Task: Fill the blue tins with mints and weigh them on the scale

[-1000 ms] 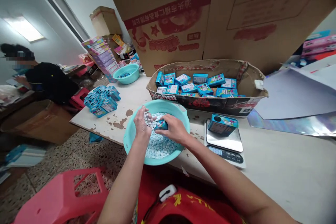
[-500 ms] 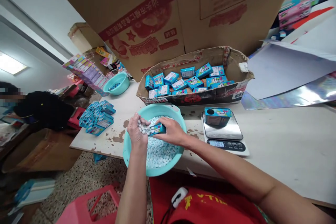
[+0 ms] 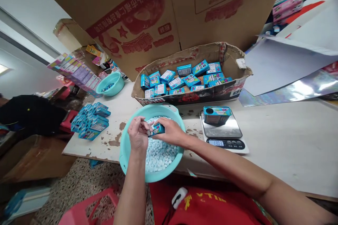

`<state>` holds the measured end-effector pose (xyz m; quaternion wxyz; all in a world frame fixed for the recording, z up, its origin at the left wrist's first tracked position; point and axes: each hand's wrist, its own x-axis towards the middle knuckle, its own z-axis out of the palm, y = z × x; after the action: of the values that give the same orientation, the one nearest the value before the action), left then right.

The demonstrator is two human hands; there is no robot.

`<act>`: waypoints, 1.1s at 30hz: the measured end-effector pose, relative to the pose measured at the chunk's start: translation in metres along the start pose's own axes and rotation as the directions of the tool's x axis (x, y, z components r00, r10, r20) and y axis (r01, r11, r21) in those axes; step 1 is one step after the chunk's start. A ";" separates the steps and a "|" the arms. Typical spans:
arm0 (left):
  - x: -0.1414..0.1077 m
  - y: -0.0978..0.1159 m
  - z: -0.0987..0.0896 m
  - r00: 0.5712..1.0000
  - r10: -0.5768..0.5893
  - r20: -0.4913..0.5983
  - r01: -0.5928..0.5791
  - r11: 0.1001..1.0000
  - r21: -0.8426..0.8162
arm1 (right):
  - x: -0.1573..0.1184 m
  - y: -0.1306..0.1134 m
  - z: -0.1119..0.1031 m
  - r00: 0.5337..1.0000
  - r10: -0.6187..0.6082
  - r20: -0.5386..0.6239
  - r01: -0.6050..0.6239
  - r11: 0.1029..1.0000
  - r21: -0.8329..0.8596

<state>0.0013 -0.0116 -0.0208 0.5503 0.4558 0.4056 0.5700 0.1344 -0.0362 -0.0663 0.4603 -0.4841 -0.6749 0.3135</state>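
Over a turquoise bowl (image 3: 124,151) of pale blue candies (image 3: 161,156), my right hand (image 3: 171,132) grips a small blue box (image 3: 157,129), tilted with its end toward my left hand. My left hand (image 3: 138,133) is curled at that end, with a few candies at its fingertips; its palm is partly hidden. Another blue box (image 3: 217,114) stands on a scale (image 3: 224,144) with a lit display, right of the bowl. Behind the bowl, an open carton (image 3: 194,96) holds several blue boxes lying loosely.
Stacked blue boxes (image 3: 91,121) stand at the table's left, before a smaller turquoise bowl (image 3: 112,89). A large cardboard box (image 3: 148,17) rises behind. Paper sheets (image 3: 285,63) lie at right. A person in black (image 3: 29,114) is at far left.
Fewer candies show in my left hand, whose fingers have curled closer to the box's end. The camera view has shifted slightly, and the person at left has moved lower in view.
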 end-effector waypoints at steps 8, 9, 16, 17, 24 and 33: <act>0.010 -0.032 -0.060 0.984 -0.136 0.113 -0.008 0.606 0.796 | 0.000 0.001 -0.004 0.966 -0.016 -0.259 0.042 0.995 0.095; 0.006 -0.041 -0.058 0.947 -0.236 0.220 -0.077 0.499 0.863 | 0.000 0.002 -0.005 0.956 -0.018 -0.292 0.050 0.994 0.101; -0.029 -0.063 -0.019 0.639 -0.495 0.589 -0.561 0.224 0.797 | -0.002 0.003 -0.005 0.917 -0.048 -0.396 0.106 0.986 0.127; -0.033 -0.059 -0.020 0.612 -0.513 0.602 -0.581 0.225 0.782 | -0.001 0.004 -0.005 0.940 -0.039 -0.340 0.087 0.988 0.127; -0.043 -0.042 -0.055 0.833 -0.479 0.277 -0.227 0.161 0.961 | 0.004 0.008 -0.002 0.977 0.123 -0.173 -0.099 0.985 0.143; -0.024 -0.016 -0.035 0.969 -0.136 -0.206 0.160 0.981 0.108 | -0.002 -0.001 0.004 0.993 0.025 0.115 -0.011 0.993 -0.122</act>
<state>-0.0291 -0.0331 -0.0468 0.5191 0.3986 0.5256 0.5435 0.1306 -0.0381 -0.0678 0.3872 -0.4982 -0.7138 0.3039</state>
